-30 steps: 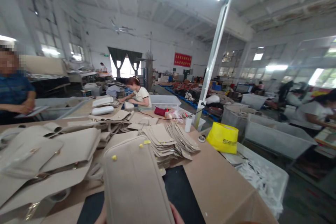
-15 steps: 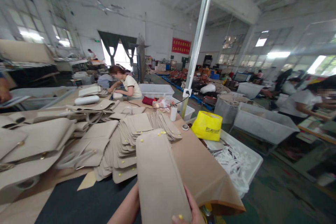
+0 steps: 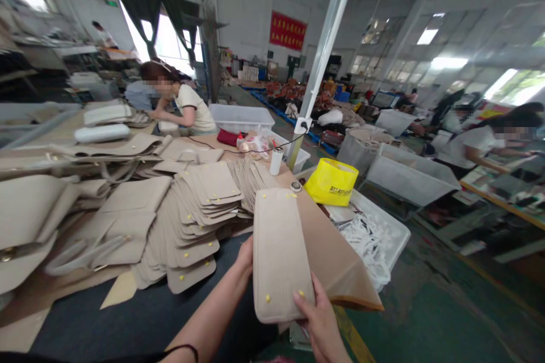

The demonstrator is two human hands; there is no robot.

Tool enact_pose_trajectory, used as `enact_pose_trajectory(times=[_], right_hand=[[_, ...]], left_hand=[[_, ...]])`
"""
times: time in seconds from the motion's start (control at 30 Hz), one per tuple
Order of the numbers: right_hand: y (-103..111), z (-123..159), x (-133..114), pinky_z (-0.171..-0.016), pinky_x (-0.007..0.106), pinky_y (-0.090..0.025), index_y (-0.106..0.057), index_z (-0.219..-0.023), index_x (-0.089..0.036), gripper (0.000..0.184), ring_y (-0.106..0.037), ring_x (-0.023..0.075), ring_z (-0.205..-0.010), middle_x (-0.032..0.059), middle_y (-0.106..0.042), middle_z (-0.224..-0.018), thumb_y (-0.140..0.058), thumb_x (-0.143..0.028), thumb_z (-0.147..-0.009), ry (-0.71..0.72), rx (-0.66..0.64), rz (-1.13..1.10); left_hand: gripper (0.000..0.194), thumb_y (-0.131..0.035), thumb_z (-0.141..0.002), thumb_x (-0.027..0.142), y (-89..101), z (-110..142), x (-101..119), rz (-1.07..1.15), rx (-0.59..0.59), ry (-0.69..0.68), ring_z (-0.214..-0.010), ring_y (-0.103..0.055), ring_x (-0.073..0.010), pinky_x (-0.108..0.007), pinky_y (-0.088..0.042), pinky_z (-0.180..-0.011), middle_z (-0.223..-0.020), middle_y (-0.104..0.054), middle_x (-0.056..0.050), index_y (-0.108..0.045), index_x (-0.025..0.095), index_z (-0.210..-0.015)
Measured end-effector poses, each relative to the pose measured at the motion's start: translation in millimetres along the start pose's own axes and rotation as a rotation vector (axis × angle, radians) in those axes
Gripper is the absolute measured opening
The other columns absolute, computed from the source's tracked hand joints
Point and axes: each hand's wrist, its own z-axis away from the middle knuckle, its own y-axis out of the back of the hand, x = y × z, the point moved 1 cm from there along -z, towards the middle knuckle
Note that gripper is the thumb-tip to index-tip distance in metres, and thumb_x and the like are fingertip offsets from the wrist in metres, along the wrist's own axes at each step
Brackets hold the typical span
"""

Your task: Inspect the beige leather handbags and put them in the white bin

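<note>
Stacked pieces (image 3: pixel 198 224) fan across the bench (image 3: pixel 326 244); beside them the left hand (image 3: pixel 243 258) grips a raised beige panel (image 3: pixel 281 249), the right hand (image 3: pixel 318 312) clasping its lower right corner. Probably a checking step; moving it calls for steady support.

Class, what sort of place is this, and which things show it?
Likely a bag-making workshop: a beige panel is being held, similar panels are stacked to its left, and beige pieces with handles lie beside the stack.
</note>
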Motion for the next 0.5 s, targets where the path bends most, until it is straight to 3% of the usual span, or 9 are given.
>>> enact_pose_trajectory(times=[0.1, 0.2, 0.4, 0.5], right_hand=[[-14, -12, -3, -0.072, 0.034, -0.057, -0.035, -0.145, -0.017, 0.107, -0.056, 0.0319, -0.117, 0.0152, -0.051, -0.141, -0.085, -0.051, -0.057, -0.059, -0.022, 0.005], [-20, -23, -11, -0.066, 0.031, -0.056, -0.038, -0.145, -0.018, 0.104, -0.059, 0.0295, -0.109, 0.0138, -0.054, -0.138, -0.085, -0.051, -0.058, -0.059, -0.014, 0.081], [-14, -30, -12, -0.071, 0.032, -0.056, -0.039, -0.147, -0.025, 0.096, -0.059, 0.0284, -0.111, 0.0087, -0.053, -0.14, -0.082, -0.05, -0.065, -0.103, -0.067, 0.09], [-10, -30, -9, -0.075, 0.035, -0.056, -0.038, -0.148, -0.027, 0.095, -0.057, 0.0279, -0.113, 0.0079, -0.053, -0.141, -0.081, -0.048, -0.066, -0.123, -0.062, 0.065]], left_hand=[[0.037, -0.058, -0.094, 0.037, 7.1, 0, -8, 0.091, 0.034, 0.091, -0.061, -0.064, -0.0177, -0.03, -0.053, -0.064, -0.075, -0.072, -0.011, -0.07, 0.008, -0.076], [0.041, -0.057, -0.094, 0.042, 9.5, 8, -4, 0.108, 0.006, 0.134, -0.065, -0.066, -0.0187, -0.03, -0.054, -0.068, -0.082, -0.073, -0.013, -0.072, 0.007, -0.082], [0.044, -0.044, -0.101, 0.04, 11.4, 10, 1, 0.166, -0.112, 0.105, -0.098, -0.068, -0.0182, -0.026, -0.048, -0.096, -0.105, -0.074, -0.012, -0.075, 0.009, -0.095], [0.042, -0.047, -0.1, 0.042, 13.0, 9, -2, 0.161, -0.124, 0.109, -0.108, -0.065, -0.0201, -0.028, -0.045, -0.102, -0.114, -0.072, -0.011, -0.075, 0.01, -0.098]])
